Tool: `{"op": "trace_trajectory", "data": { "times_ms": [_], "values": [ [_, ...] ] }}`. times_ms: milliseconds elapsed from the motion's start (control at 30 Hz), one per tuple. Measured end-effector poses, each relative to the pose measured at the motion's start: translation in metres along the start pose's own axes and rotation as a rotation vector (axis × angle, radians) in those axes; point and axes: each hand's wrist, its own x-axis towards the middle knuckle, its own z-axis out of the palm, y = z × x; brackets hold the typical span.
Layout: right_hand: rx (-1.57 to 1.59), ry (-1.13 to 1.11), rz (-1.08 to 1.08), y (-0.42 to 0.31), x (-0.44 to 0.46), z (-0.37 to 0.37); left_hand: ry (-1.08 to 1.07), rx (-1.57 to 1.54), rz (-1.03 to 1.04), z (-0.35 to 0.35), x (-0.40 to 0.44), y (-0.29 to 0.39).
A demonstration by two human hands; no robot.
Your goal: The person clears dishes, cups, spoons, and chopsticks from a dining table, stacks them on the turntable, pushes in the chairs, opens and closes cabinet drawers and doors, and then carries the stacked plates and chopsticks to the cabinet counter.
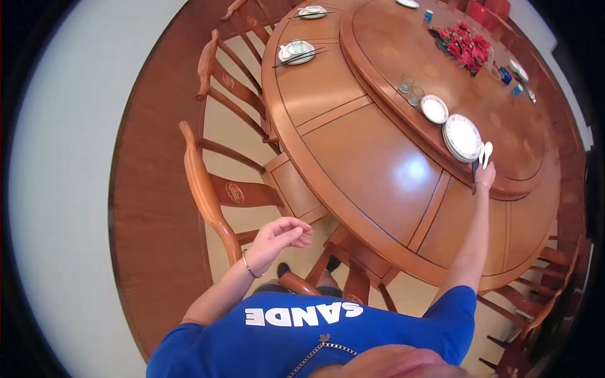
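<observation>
My right hand reaches to the edge of the raised round turntable, its fingers at white spoons and dark chopsticks. Just beyond it is a stack of large white plates, with a stack of smaller plates to its left. Two clear glasses stand beside the small plates. My left hand hangs in the air near the wooden chair, fingers loosely curled and apart, holding nothing.
Two place settings with plates and chopsticks lie at the far left of the round table. Red flowers stand on the turntable. Wooden chairs surround the table, several close to me.
</observation>
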Motion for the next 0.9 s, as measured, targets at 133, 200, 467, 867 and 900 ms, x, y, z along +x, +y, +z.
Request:
{"op": "trace_trajectory", "data": {
  "times_ms": [133,200,467,867,900],
  "values": [
    [0.174,-0.065,-0.151,-0.073,-0.068,-0.033,-0.03,-0.003,0.086,-0.028,-0.037,0.017],
    [0.109,-0.148,-0.224,-0.122,-0.107,-0.043,-0.023,-0.048,0.125,-0.052,-0.059,0.023],
    [0.594,-0.545,-0.503,-0.397,-0.267,-0.158,0.159,-0.027,0.353,-0.18,-0.153,0.043],
    [0.285,-0.863,-0.946,-0.528,-0.41,-0.193,0.709,0.055,0.514,-0.324,-0.225,0.039],
    [0.246,-0.925,-0.883,-0.533,-0.412,-0.185,0.703,0.032,0.503,-0.334,-0.218,0.043]
  ]
}}
